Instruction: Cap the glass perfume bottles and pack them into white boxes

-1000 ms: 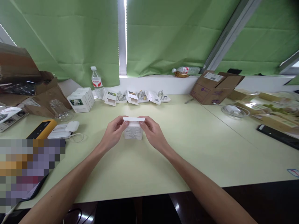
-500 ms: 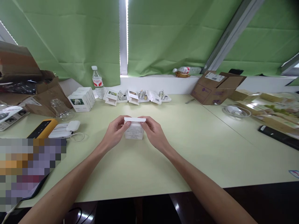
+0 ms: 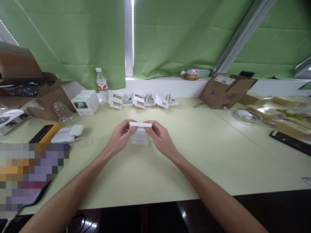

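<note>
I see both hands on a small white box point(image 3: 139, 137) standing mid-table point(image 3: 194, 155). Left hand point(image 3: 119, 137) grips its left side, right hand point(image 3: 159, 137) its right side; fingers of both curl around the box and pinch the top flap point(image 3: 140, 124), which lies flat across the top. Printed text faces me, too small to read. Box bottom looks to be on or just above the table, can't tell which.

Behind: a row of open small boxes with little bottles point(image 3: 145, 98) at the far edge, a stack of white boxes point(image 3: 85, 103) and a water bottle point(image 3: 102, 84) to the left. Yellow device point(image 3: 43, 133) and white charger point(image 3: 69, 134) left of the hands. Brown carton point(image 3: 224, 91) at far right.
</note>
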